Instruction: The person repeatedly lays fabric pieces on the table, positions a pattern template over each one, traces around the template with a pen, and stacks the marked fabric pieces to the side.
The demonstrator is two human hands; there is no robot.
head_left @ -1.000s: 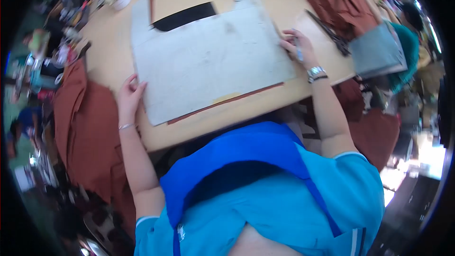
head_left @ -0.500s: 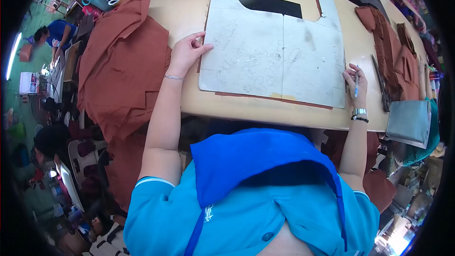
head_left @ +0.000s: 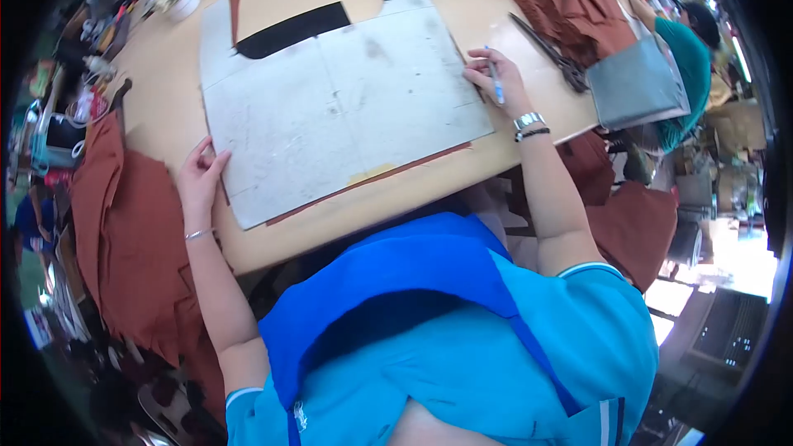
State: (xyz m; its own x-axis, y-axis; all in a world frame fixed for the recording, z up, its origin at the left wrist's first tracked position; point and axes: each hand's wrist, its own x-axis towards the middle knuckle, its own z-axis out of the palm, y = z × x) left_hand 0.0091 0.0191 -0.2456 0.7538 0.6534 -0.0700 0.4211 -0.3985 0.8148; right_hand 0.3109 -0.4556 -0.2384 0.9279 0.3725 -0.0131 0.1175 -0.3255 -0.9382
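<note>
A pale grey pattern template [head_left: 347, 107] with a U-shaped cut-out and pencil marks lies flat on the table. Rust-brown cloth [head_left: 372, 185] peeks out from under its near edge, and a black piece [head_left: 297, 30] shows in the cut-out. My left hand [head_left: 201, 177] is at the template's left edge, thumb on the rim, fingers curled beside it. My right hand [head_left: 504, 87] holds a blue-and-white pen [head_left: 495, 74] between its fingers, with the fingertips close to the template's right edge.
Fabric shears [head_left: 549, 54] lie right of my right hand, near rust-brown cloth pieces [head_left: 570, 4]. A grey flat-sided object [head_left: 636, 87] stands at the table's right corner. More brown cloth [head_left: 140, 239] hangs over the left side. A person in green [head_left: 686, 58] is at the right.
The view has turned to the right, so the template and table appear shifted left and tilted. Both hands keep about the same places along the template's edges; the pen stays in my right hand.
</note>
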